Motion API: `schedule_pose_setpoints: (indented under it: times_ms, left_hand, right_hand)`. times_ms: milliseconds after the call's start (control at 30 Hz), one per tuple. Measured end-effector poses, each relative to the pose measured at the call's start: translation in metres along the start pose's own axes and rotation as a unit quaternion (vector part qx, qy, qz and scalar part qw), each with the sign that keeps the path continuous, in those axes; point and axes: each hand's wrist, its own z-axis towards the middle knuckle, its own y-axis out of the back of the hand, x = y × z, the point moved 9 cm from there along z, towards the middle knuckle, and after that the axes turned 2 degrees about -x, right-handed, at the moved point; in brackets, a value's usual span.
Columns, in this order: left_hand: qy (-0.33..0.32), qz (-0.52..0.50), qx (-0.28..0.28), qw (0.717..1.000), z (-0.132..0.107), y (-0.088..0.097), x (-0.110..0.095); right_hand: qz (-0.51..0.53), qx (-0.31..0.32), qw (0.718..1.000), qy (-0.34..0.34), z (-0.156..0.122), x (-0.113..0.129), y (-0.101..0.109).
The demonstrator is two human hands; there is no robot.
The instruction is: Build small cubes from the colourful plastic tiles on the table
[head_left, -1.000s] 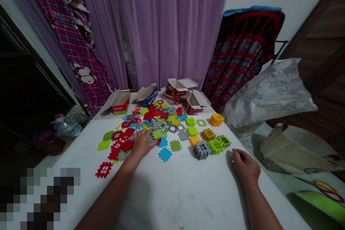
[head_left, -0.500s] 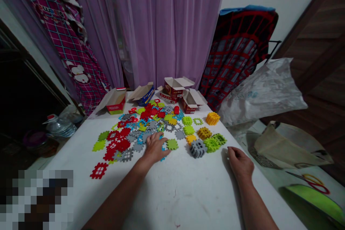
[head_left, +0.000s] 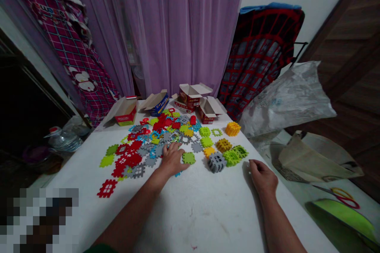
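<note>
Left hand spread, thumb beside the green tile flat on the table; contact unclear. Right hand loosely clenched, no piece visible in it. Risk: a sweep could drag the blue tile along, since left hand partly covers it.

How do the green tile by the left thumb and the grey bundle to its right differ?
The green tile lies flat, seemingly a single piece, while the grey bundle is several pieces packed together. The green tile's face looks solid, whereas the grey bundle shows window-like openings. Both have notched edges and rest on the white table.
</note>
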Motion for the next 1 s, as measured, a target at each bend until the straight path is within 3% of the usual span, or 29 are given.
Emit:
schedule_pose_setpoints:
  times_ms: [400, 533, 1000]
  left_hand:
    - [0.02, 0.009, -0.012, 1.0, -0.0015, 0.0028, -0.0093]
    - [0.02, 0.008, 0.004, 1.0, -0.0001, 0.0022, -0.0088]
    - [0.023, 0.022, -0.016, 0.999, -0.0036, 0.0082, -0.0031]
  right_hand:
    - [-0.001, 0.002, 1.0, -0.001, 0.0002, -0.0019, -0.0007]
    - [0.003, 0.001, 1.0, -0.001, 0.0012, -0.0024, -0.0018]
    - [0.0, 0.014, 1.0, -0.012, -0.0011, 0.0011, -0.0023]
